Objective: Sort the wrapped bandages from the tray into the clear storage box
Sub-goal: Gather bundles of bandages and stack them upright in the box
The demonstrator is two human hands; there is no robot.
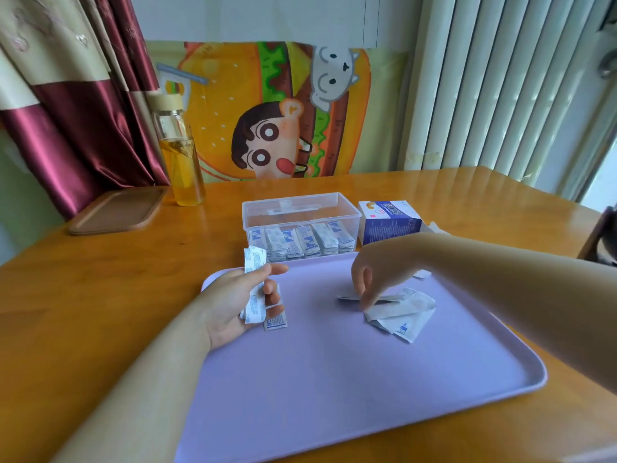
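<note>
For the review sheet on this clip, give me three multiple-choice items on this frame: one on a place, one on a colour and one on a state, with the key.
1. Where does the blue-and-white cardboard carton stand relative to the clear plastic storage box?
A. beside it, on its right
B. inside it
C. on top of it

2. What colour is the flat plastic tray?
A. green
B. lilac
C. black

3. What is the left hand doing?
A. lying flat on the table
B. closed in an empty fist
C. holding white wrapped bandages

Key:
1 A: the carton sits on the wooden table next to the box's right wall.
2 B: the tray's bare surface is pale purple.
3 C: the hand's fingers curl round a few wrappers.
</note>
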